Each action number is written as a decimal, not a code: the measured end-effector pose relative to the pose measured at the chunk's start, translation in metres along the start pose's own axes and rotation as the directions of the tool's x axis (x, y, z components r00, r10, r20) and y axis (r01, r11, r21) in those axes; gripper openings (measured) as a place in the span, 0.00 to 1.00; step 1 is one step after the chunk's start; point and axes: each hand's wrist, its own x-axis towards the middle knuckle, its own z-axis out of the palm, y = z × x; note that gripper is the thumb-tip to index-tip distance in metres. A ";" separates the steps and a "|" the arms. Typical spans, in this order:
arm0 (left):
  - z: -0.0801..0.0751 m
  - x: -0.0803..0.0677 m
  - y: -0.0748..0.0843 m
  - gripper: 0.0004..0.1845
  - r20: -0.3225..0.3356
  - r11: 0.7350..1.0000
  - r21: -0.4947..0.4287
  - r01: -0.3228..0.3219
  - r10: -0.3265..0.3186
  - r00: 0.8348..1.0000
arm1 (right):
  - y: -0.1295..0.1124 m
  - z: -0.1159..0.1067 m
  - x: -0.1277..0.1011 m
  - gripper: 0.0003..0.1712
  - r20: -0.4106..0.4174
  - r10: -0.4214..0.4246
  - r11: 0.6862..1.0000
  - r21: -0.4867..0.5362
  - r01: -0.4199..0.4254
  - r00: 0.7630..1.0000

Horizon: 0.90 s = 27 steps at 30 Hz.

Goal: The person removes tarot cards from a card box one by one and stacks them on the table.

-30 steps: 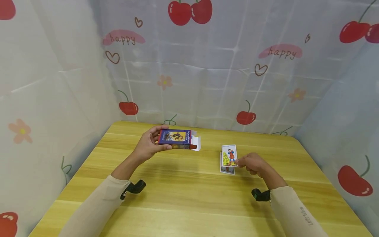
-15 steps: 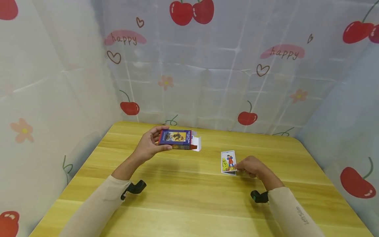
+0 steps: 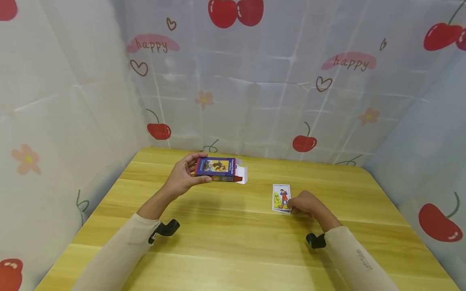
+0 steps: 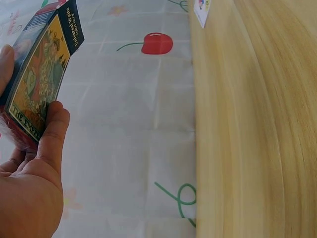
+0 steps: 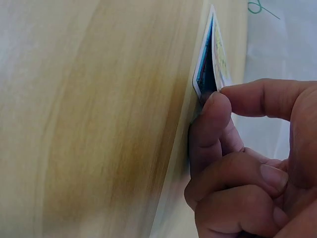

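My left hand [image 3: 183,176] grips a blue tarot card box [image 3: 217,167] above the table, thumb along its front edge. The box lies sideways with its white end flap [image 3: 242,173] sticking out open to the right. In the left wrist view the box's printed side [image 4: 42,74] shows. My right hand [image 3: 307,203] pinches the lower right edge of a tarot card [image 3: 281,197] showing a figure and yellow discs. Beneath it lies a second card [image 3: 282,211], mostly covered. In the right wrist view a narrow gap shows between the two cards, with my thumb and fingertip at the near corner.
The wooden table [image 3: 225,250] spreads out under both hands. White sheets printed with cherries, hearts and flowers hang behind it [image 3: 233,105] and at both sides. Black wrist mounts stick out from both sleeves.
The right hand has brought the pinched card down towards me, so that it now covers nearly all of the card below. The left hand and box have stayed in place.
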 end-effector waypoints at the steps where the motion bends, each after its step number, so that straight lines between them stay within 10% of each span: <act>1: 0.000 0.000 0.000 0.41 0.000 1.000 0.001 -0.001 0.001 1.000 | -0.001 0.000 0.000 0.14 -0.001 0.002 1.000 -0.012 -0.002 1.000; 27: 0.001 0.000 0.002 0.41 0.002 1.000 -0.011 -0.006 0.006 1.000 | -0.007 0.007 0.002 0.24 -0.029 -0.061 0.972 -0.228 0.052 0.998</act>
